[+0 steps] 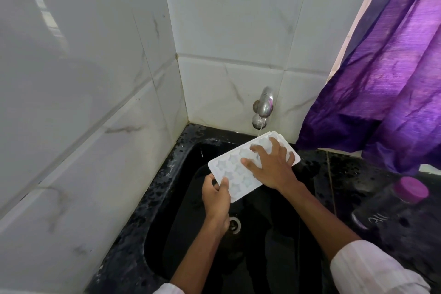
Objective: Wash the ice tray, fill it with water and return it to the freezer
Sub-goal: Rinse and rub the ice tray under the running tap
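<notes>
A white ice tray (235, 169) with star-shaped cups is held above the black sink (181, 241), its far end under the chrome tap (262, 112). A thin stream of water runs from the tap onto that far end. My left hand (216, 200) grips the tray's near left corner, thumb on top and fingers underneath. My right hand (270, 164) lies on the tray's upper face with its fingers spread over the cups.
White marble-patterned tiles form the corner behind and to the left of the sink. A purple curtain (386, 83) hangs at the right. A dark bottle with a pink cap (410, 190) stands on the black speckled counter (338, 174). The drain (235, 224) shows in the sink's bottom.
</notes>
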Available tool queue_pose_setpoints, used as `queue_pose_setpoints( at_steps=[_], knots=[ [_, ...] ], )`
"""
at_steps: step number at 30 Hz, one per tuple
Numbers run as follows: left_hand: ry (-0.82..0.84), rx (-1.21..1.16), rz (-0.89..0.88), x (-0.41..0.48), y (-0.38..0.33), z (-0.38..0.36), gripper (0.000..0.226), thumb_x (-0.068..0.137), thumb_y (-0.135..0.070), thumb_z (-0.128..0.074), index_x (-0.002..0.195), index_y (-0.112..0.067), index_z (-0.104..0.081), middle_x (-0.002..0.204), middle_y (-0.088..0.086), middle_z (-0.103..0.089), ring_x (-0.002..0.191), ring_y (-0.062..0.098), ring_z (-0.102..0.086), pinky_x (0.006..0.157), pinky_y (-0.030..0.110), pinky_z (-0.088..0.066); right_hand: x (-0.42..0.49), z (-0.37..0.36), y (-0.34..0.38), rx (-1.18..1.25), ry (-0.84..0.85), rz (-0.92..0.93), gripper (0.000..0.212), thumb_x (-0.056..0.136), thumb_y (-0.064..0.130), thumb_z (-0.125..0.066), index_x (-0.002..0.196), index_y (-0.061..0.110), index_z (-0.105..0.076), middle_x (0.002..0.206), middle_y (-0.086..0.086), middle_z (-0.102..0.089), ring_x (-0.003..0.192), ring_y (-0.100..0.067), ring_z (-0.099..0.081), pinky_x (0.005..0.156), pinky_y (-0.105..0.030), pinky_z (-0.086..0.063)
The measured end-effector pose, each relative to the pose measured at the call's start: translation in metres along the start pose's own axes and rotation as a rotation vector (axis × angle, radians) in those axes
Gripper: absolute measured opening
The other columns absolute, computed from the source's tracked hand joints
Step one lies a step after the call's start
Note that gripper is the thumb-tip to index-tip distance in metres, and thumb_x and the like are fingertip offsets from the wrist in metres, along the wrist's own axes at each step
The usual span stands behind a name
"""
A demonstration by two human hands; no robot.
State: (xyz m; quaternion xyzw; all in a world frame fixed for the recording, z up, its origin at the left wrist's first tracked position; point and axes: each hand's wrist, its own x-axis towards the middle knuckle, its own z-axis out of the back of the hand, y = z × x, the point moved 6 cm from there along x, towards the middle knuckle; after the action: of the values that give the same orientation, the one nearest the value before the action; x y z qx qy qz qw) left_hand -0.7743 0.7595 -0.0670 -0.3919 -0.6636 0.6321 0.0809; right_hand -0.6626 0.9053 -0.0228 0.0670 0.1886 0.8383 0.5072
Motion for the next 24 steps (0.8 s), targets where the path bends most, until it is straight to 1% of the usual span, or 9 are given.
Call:
queue_pose_setpoints(
  at_steps=[4, 7, 9, 13, 15, 20, 24],
  knots=[
    [0.002, 0.0, -0.006, -0.002, -0.003, 0.004, 0.012, 0.103, -0.011, -0.053, 0.111, -0.02, -0.058, 0.104, 0.007, -0.074, 0.094, 0.019, -0.074, 0.078, 0.039, -0.062, -0.005, 0.003, -0.001, 0.033, 0.007, -0.018, 0.055, 0.086, 0.076, -0.044, 0.133, 0.047, -0.045, 0.161, -0.004, -0.004, 0.145, -0.032, -0.01, 0.115, -0.058, -0.005],
    [0.003, -0.006, -0.003, -0.006, -0.002, 0.006, 0.011, 0.102, -0.011, -0.054, 0.109, -0.02, -0.058, 0.103, 0.008, -0.075, 0.092, 0.02, -0.075, 0.079, 0.04, -0.062, -0.009, 0.006, -0.001, 0.009, -0.018, -0.018, 0.056, 0.085, 0.076, -0.047, 0.13, 0.043, -0.047, 0.16, -0.005, -0.011, 0.144, -0.032, -0.016, 0.115, -0.057, -0.008],
    [0.006, -0.007, 0.001, -0.009, -0.001, 0.005, 0.011, 0.102, -0.011, -0.054, 0.11, -0.018, -0.058, 0.103, 0.01, -0.075, 0.093, 0.021, -0.075, 0.08, 0.041, -0.062, -0.01, 0.006, -0.001, -0.03, -0.019, -0.013, 0.058, 0.085, 0.075, -0.046, 0.132, 0.04, -0.047, 0.16, -0.006, -0.012, 0.143, -0.032, -0.02, 0.116, -0.055, -0.01],
    [-0.001, -0.016, 0.004, -0.012, -0.003, 0.005, 0.012, 0.103, -0.012, -0.053, 0.112, -0.017, -0.058, 0.104, 0.009, -0.074, 0.094, 0.02, -0.074, 0.072, 0.032, -0.06, -0.012, 0.004, 0.002, -0.064, 0.002, -0.005, 0.06, 0.088, 0.075, -0.04, 0.139, 0.043, -0.041, 0.161, -0.008, -0.005, 0.144, -0.034, -0.017, 0.116, -0.057, -0.009],
    [-0.004, -0.02, 0.004, -0.014, -0.004, 0.007, 0.012, 0.103, -0.011, -0.053, 0.112, -0.017, -0.057, 0.104, 0.008, -0.074, 0.094, 0.019, -0.074, 0.069, 0.029, -0.058, -0.012, 0.003, 0.001, -0.052, 0.025, -0.017, 0.059, 0.088, 0.075, -0.04, 0.139, 0.044, -0.041, 0.162, -0.008, -0.005, 0.145, -0.033, -0.016, 0.117, -0.056, -0.008],
    [0.0, -0.021, 0.001, -0.017, -0.004, 0.009, 0.011, 0.103, -0.011, -0.054, 0.11, -0.017, -0.058, 0.104, 0.008, -0.075, 0.094, 0.02, -0.074, 0.071, 0.031, -0.059, -0.017, 0.006, 0.002, -0.051, -0.006, -0.002, 0.057, 0.088, 0.073, -0.045, 0.134, 0.04, -0.045, 0.157, -0.006, -0.017, 0.14, -0.032, -0.024, 0.115, -0.055, -0.013],
    [0.016, -0.031, 0.005, -0.02, -0.003, 0.01, 0.012, 0.103, -0.012, -0.053, 0.113, -0.017, -0.058, 0.105, 0.009, -0.075, 0.095, 0.02, -0.074, 0.074, 0.033, -0.06, -0.019, 0.004, 0.004, -0.09, -0.031, 0.022, 0.058, 0.089, 0.073, -0.04, 0.137, 0.041, -0.042, 0.159, -0.007, -0.011, 0.141, -0.033, -0.023, 0.116, -0.056, -0.012]
  ],
)
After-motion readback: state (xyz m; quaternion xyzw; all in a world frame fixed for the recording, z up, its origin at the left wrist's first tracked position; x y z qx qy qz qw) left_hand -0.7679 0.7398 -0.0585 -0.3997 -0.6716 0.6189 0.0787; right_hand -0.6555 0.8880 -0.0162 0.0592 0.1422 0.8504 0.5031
